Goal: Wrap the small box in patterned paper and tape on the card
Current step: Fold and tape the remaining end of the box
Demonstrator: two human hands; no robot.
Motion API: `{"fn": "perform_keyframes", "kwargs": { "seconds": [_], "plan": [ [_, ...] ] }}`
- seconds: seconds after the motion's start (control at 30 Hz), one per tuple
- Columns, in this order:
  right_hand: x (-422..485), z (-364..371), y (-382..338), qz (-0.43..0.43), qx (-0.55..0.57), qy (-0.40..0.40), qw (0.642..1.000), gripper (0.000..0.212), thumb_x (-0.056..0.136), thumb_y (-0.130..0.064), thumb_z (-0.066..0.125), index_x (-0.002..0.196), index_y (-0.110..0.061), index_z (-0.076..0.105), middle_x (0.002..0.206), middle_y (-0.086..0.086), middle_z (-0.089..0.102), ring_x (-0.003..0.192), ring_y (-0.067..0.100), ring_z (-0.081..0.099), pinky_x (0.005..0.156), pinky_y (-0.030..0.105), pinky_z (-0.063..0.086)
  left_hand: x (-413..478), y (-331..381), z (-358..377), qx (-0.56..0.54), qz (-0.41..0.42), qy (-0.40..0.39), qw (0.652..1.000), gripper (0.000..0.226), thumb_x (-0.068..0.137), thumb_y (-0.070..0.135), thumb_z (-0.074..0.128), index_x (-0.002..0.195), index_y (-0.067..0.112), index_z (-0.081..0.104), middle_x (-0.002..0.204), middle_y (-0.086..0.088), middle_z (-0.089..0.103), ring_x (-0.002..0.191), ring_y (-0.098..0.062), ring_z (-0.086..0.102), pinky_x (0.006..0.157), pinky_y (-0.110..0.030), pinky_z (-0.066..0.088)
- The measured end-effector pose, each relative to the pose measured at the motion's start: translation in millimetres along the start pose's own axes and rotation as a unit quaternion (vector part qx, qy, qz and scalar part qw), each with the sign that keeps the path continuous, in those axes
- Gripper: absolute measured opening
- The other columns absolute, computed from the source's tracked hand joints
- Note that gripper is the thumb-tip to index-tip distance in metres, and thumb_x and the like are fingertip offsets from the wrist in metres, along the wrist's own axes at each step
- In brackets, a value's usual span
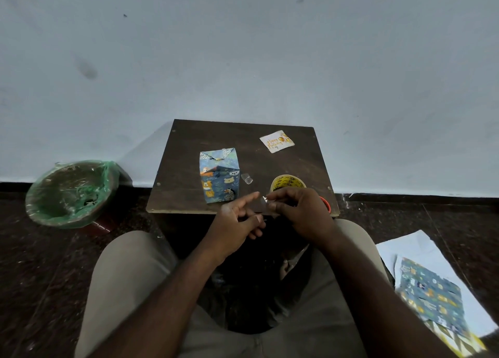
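- The wrapped box stands mid-way on the bench; the card lies near the far right corner, well apart.
- Over the near edge, the right hand clamps its grip on a tape piece; the left hand, grip apart, touches it with a forefinger.

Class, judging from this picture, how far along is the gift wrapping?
Done: the box stands wrapped in patterned paper. In hand: the right hand pinches a piece of tape, left hand beside it. Left: the card lies apart on the table, not yet taped on.

Dim, bluish cast — edges bowed, soft
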State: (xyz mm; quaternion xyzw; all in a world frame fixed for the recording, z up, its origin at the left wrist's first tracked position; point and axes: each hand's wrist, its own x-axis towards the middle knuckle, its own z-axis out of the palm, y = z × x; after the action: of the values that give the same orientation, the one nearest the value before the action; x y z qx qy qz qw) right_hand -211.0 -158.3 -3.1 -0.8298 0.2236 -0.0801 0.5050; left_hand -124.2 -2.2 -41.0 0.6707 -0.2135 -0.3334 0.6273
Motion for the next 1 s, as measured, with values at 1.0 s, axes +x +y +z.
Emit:
{"fn": "perform_keyframes", "kwargs": {
  "seconds": [1.0],
  "plan": [
    [-20, 18, 1, 0.101, 0.228, 0.011, 0.968, 0.016, 0.097, -0.011, 0.061, 0.113, -0.010, 0.065, 0.095, 0.013, 0.074, 0.075, 0.014, 0.066, 0.068, 0.026, 0.052, 24, -34, -13, 0.130, -0.022, 0.190, 0.973, 0.020, 0.092, 0.012, 0.069, 0.111, 0.015, 0.063, 0.081, 0.001, 0.072, 0.050, -0.012, 0.064, 0.049, -0.021, 0.050]
  ]
}}
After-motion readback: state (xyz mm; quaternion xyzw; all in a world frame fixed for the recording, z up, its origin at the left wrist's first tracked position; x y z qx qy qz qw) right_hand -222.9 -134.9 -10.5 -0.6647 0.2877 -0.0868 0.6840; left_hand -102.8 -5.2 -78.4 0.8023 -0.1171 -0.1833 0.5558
